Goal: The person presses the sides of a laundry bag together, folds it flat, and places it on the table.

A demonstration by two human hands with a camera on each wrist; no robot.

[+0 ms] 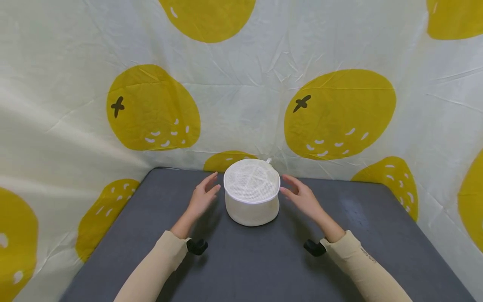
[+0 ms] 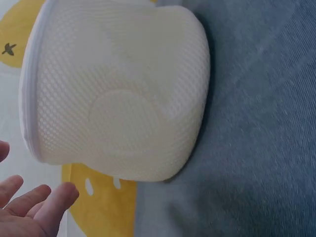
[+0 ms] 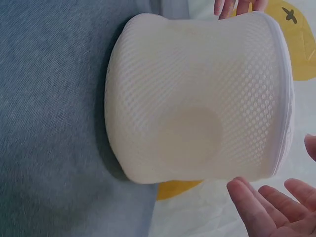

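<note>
A round white mesh laundry bag (image 1: 252,212) stands upright on the dark grey table, its flat netted top facing up and a small tab at the back of the rim. In the wrist views its soft mesh wall (image 2: 123,98) shows, with a faint round shape on it and a pale band along the rim. My left hand (image 1: 203,196) is just to the left of the bag, fingers loosely bent and apart from it. On the other side my right hand (image 1: 302,197) hovers with its fingertips (image 3: 238,185) close by the rim. Neither hand holds anything.
The dark grey tabletop (image 1: 256,268) reaches back to a white cloth (image 1: 241,113) printed with yellow fruit, which hangs behind and along both sides. Black wrist straps (image 1: 197,246) show at the cuffs of the beige sleeves (image 1: 151,266).
</note>
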